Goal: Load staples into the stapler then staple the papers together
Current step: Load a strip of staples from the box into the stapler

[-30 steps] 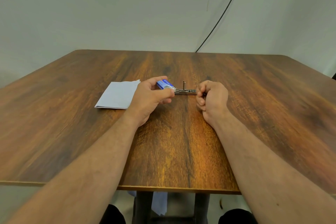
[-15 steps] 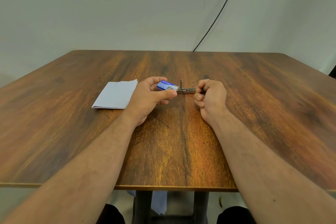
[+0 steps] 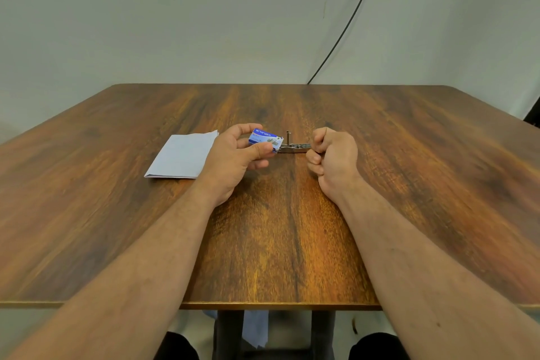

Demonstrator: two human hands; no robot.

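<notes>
My left hand [image 3: 233, 155] holds a small blue staple box [image 3: 264, 139] between thumb and fingers, just above the wooden table [image 3: 277, 228]. Right of the box lies a small metal stapler [image 3: 293, 147], opened flat with one thin part standing upright. My right hand [image 3: 333, 155] is curled into a fist at the stapler's right end, fingers closed on that end; the grip itself is hidden. A folded stack of white papers [image 3: 182, 155] lies on the table just left of my left hand.
A black cable [image 3: 344, 29] runs down the wall behind the table's far edge. Below the near edge I see table legs, a bit of cloth and my knees.
My left hand has lifted the staple box slightly and turned it, so its blue face shows more. The right hand stays at the stapler's end.
</notes>
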